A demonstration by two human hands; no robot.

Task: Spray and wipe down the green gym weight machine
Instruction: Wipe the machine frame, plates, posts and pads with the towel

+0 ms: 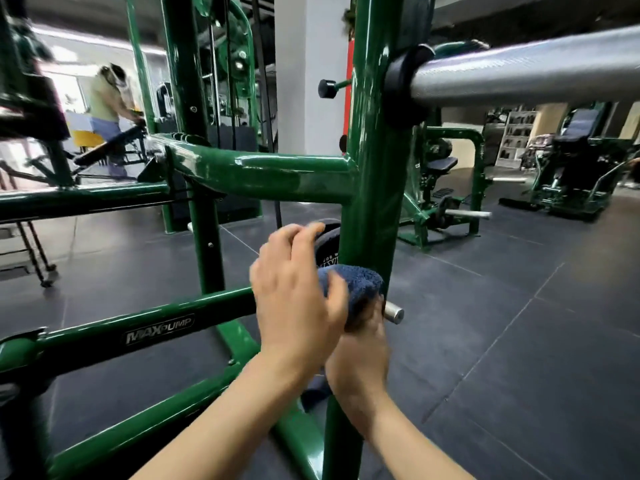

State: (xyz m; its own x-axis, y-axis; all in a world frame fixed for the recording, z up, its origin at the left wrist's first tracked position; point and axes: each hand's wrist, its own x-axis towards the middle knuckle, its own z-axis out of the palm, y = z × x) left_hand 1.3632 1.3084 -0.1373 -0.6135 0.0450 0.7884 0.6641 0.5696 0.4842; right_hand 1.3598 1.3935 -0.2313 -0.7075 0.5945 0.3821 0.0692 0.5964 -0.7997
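The person stood close to the green weight machine (370,161), and the wiping was in progress on its tall upright post (372,209). The right hand (363,344) gripped a dark blue cloth (353,285) and held it against the post, just beside a short silver peg (393,312) that stuck out from the frame. The left hand (298,292) was in front of the cloth with the fingers spread and relaxed, holding nothing — its thumb seemed to touch the cloth, but the hand was a little blurred and I could not be sure. I saw no spray bottle anywhere near, so I judged that the spraying for this part was finished, or the bottle was put out of sight. The horizontal bar (263,171) above the hands looked glossy, with bright reflections, perhaps already wiped. The lower bar with the MAXPUMP label (159,329), the slanted tubes near the floor and the big grey sleeve (526,72) up on the right were, I think, not done yet — much of the frame remained. The paint looked smooth and shiny, dark green, without visible dirt from where I stood.
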